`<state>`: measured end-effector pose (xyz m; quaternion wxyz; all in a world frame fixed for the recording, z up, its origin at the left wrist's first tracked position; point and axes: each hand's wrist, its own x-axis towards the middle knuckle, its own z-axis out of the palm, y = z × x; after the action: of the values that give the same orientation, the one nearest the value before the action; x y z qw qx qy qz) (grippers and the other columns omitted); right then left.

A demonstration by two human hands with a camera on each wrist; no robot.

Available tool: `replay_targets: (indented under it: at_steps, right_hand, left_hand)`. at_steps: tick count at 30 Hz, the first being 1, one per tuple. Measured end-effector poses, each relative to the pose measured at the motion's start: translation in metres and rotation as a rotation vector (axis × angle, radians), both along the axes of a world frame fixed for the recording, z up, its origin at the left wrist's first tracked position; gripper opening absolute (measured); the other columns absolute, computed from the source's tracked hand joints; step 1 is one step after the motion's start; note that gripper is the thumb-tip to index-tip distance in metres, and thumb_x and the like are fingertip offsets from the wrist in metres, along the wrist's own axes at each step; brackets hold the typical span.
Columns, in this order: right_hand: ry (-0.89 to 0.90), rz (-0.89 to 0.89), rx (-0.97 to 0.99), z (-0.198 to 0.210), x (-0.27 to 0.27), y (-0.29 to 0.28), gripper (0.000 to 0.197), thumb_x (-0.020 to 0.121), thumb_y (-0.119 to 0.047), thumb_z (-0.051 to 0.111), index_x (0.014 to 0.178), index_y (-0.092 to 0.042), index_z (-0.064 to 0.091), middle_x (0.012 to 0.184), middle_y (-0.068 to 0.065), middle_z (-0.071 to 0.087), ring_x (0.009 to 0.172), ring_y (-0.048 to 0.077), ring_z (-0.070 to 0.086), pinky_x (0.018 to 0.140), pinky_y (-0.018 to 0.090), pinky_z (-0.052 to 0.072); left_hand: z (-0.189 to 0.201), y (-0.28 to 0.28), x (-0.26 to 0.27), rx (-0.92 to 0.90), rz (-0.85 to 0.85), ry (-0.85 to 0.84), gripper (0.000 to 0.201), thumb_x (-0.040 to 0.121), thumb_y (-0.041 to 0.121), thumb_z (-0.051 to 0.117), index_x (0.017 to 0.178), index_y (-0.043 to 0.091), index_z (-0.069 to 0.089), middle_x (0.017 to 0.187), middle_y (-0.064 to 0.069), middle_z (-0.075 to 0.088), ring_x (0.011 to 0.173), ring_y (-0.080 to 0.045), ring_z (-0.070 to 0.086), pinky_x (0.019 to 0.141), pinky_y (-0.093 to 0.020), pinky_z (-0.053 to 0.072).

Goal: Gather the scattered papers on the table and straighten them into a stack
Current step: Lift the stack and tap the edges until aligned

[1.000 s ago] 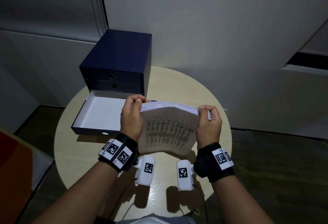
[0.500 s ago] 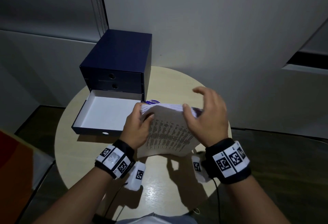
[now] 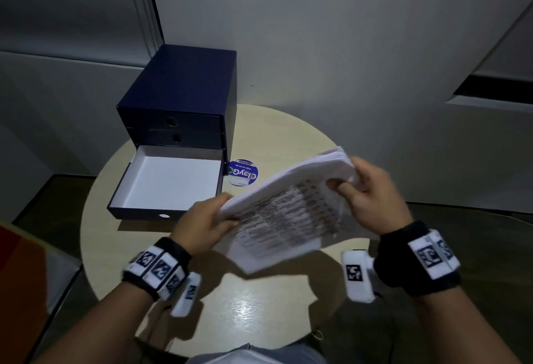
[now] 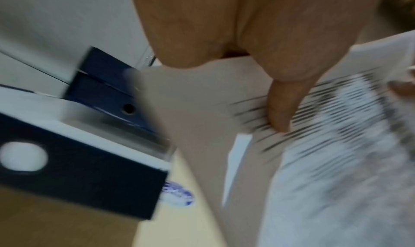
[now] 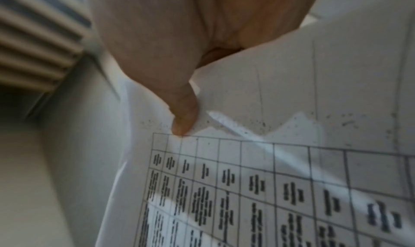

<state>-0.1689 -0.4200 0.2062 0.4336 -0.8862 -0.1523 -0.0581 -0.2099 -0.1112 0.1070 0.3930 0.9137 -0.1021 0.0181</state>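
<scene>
A thick stack of printed papers (image 3: 284,216) is held tilted above the round table (image 3: 259,311), its far right corner raised. My left hand (image 3: 206,224) grips the stack's near left edge, thumb on the top sheet. My right hand (image 3: 366,199) grips the upper right corner with its fingers curled round it. In the left wrist view the thumb (image 4: 280,107) presses on the blurred printed sheet (image 4: 325,144). The right wrist view has the thumb (image 5: 183,116) on a page with a printed table (image 5: 258,188).
A dark blue drawer box (image 3: 184,104) stands at the table's back left, its bottom drawer (image 3: 170,185) pulled out and white inside. A round blue and white sticker (image 3: 243,173) lies beside the drawer. A wall runs close behind the table.
The stack was upright between both hands a second ago. It has since swung to the right and tilted, my right hand regripping its upper right corner, my left hand shifting to the lower left edge.
</scene>
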Motion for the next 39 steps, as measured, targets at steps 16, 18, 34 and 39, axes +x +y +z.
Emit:
replay_targets:
  at_steps: [16, 18, 34, 39]
  right_hand:
    - [0.371, -0.243, 0.454, -0.153, -0.037, 0.008, 0.041, 0.090, 0.005, 0.061, 0.121, -0.020, 0.051, 0.108, -0.012, 0.061, 0.087, -0.019, 0.059, 0.069, 0.007, 0.048]
    - [0.339, -0.278, 0.465, -0.152, -0.036, 0.012, 0.033, 0.091, 0.005, 0.058, 0.114, -0.019, 0.057, 0.102, -0.013, 0.063, 0.083, -0.020, 0.060, 0.066, 0.003, 0.046]
    - [0.204, -0.531, 0.522, -0.135, -0.020, 0.027, 0.008, 0.093, -0.020, 0.060, 0.087, -0.015, 0.063, 0.088, -0.005, 0.063, 0.082, 0.003, 0.055, 0.071, 0.022, 0.043]
    - [0.189, -0.545, 0.545, -0.138, -0.019, 0.027, 0.006, 0.093, -0.014, 0.059, 0.095, -0.012, 0.063, 0.094, -0.004, 0.064, 0.080, -0.005, 0.055, 0.068, 0.013, 0.042]
  left_hand:
    - [-0.060, 0.013, -0.023, -0.685, 0.462, 0.164, 0.030, 0.088, 0.001, 0.067, 0.099, 0.027, 0.056, 0.103, -0.001, 0.059, 0.092, -0.016, 0.056, 0.063, -0.019, 0.051]
    - [-0.064, 0.013, -0.022, -0.677, 0.489, 0.150, 0.021, 0.088, 0.006, 0.068, 0.097, 0.022, 0.058, 0.099, -0.005, 0.061, 0.091, -0.020, 0.055, 0.064, -0.024, 0.050]
    - [-0.044, 0.011, -0.016, -0.765, 0.602, 0.027, 0.013, 0.096, 0.017, 0.057, 0.095, 0.008, 0.066, 0.092, 0.008, 0.066, 0.089, -0.010, 0.056, 0.082, -0.031, 0.041]
    - [-0.040, 0.009, -0.015, -0.826, 0.638, 0.027, 0.015, 0.096, 0.009, 0.053, 0.100, 0.000, 0.064, 0.093, -0.003, 0.067, 0.087, -0.014, 0.059, 0.081, -0.029, 0.043]
